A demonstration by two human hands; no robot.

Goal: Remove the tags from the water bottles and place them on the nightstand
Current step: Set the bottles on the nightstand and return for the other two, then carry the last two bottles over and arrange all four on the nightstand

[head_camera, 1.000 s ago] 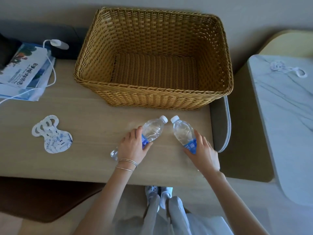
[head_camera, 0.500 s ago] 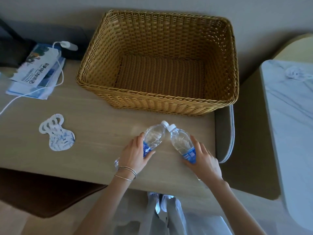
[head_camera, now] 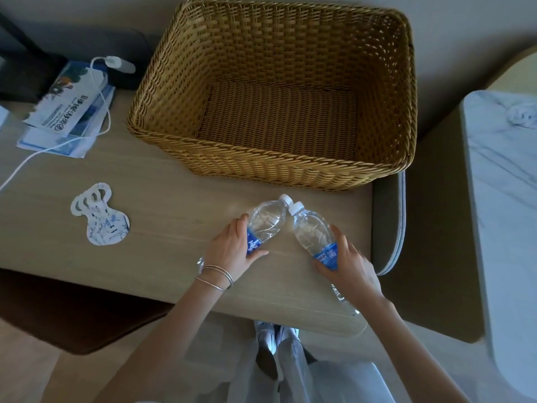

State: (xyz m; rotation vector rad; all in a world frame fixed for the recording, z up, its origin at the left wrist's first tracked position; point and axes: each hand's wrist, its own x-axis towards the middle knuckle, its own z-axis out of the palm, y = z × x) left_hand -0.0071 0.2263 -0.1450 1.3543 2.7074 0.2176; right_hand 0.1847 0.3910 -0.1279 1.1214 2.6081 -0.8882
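Two clear water bottles lay on the pale wooden table point(head_camera: 162, 228), tilted toward each other in a V. Their white caps were touching or all but touching, just in front of the wicker basket point(head_camera: 261, 154). The left hand point(head_camera: 232, 251) gripped the left bottle point(head_camera: 266, 221) at its blue label, fingers over the top and thumb curled along the near side; thin bracelets point(head_camera: 216, 276) circled that wrist. The right hand point(head_camera: 348, 263) likewise held the right bottle point(head_camera: 312, 232) around its blue label, and that bottle's base reached back to the table's near edge. The paper tags point(head_camera: 100, 221) sat in a small fanned stack on the table, well to the left of both bottles. Farther back on the left lay brochures point(head_camera: 66, 112) with a white cable point(head_camera: 101, 91) draped across them. A marble-patterned top point(head_camera: 505, 199) stood off to the right, apart from the table.
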